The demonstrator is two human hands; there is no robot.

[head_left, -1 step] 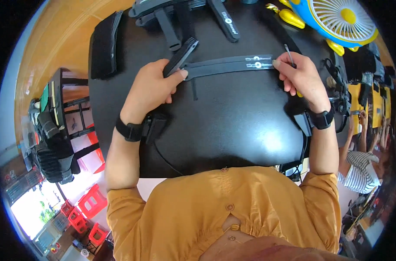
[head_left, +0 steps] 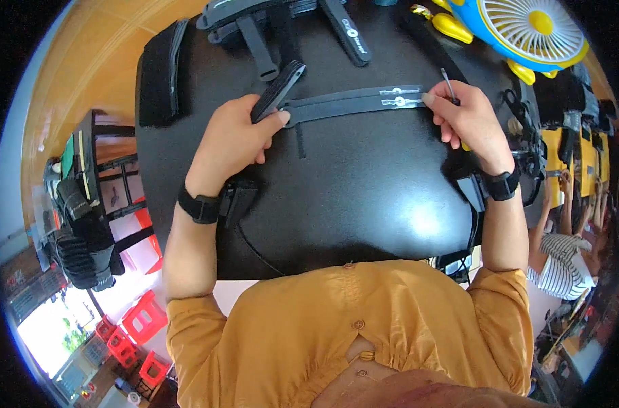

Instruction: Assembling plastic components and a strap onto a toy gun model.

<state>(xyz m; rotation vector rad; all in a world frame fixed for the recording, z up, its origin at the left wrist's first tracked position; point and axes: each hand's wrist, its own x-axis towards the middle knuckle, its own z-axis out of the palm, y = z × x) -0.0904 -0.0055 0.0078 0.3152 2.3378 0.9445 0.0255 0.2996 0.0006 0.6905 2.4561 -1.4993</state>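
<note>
A dark grey strap (head_left: 343, 106) with white printing near its right end stretches across the table between both hands. My left hand (head_left: 232, 139) pinches the strap's left end, and a folded bundle of black straps (head_left: 278, 92) rises between its thumb and fingers. At the other end, my right hand (head_left: 469, 117) is closed, with its thumb and fingertip on the strap's printed tip. The same hand keeps a slim tool with a metal point (head_left: 447, 83) against its palm; a bit of yellow shows below the fingers. Most of this tool is hidden.
More grey straps (head_left: 255, 44) are piled at the far side, beside a black folded cloth stack (head_left: 163, 75). A blue and yellow fan (head_left: 527, 34) stands far right, near black scissors (head_left: 517, 105). Red stools (head_left: 146, 316) stand at the left; a person in stripes (head_left: 564, 268) is at right.
</note>
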